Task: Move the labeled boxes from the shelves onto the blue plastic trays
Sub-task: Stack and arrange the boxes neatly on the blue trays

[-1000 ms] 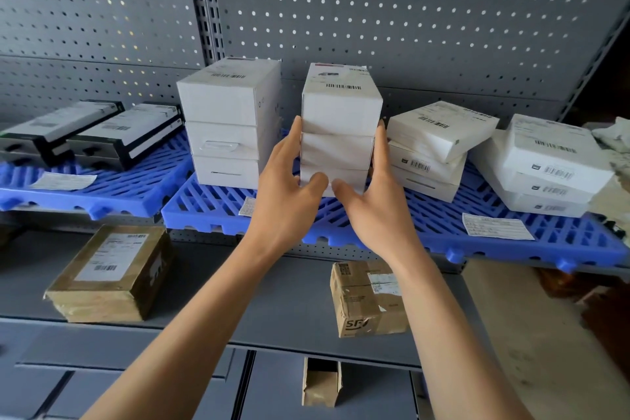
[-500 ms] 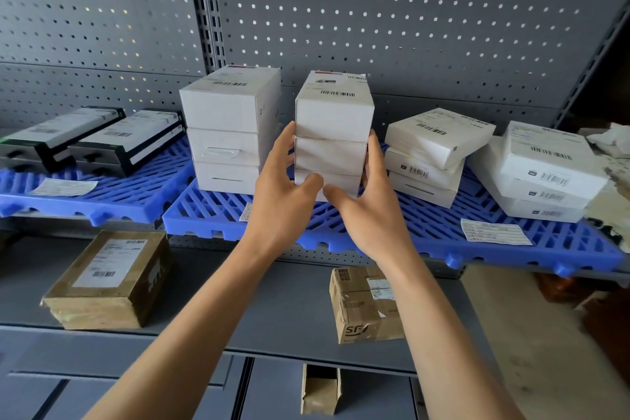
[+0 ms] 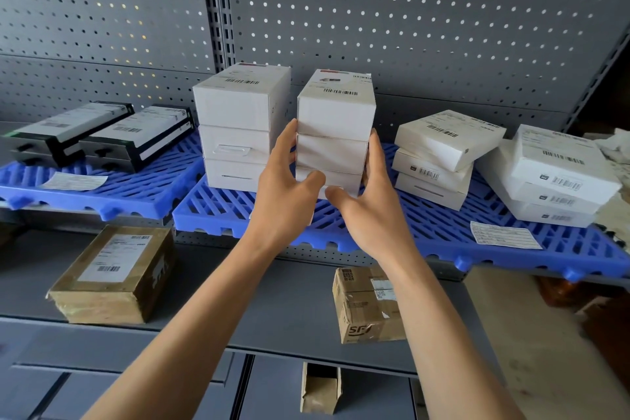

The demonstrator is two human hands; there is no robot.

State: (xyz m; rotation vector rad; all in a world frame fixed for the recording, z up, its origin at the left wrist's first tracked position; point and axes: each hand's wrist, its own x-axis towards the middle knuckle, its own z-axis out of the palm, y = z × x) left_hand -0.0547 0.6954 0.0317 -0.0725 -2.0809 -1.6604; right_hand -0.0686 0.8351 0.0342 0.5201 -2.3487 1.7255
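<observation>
White barcoded boxes (image 3: 335, 133), blue slatted trays (image 3: 426, 225), grey perforated back panel (image 3: 409, 10), brown taped parcels (image 3: 112, 274)

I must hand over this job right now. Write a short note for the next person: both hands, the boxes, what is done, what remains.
Left hand and right hand both grip the stack of three white cardboard boxes on the blue slatted plastic tray.
Done: a similar white stack stands beside it on that tray.
Left: the large brown taped parcel and small brown cardboard parcel lie on the grey metal shelf below.
</observation>
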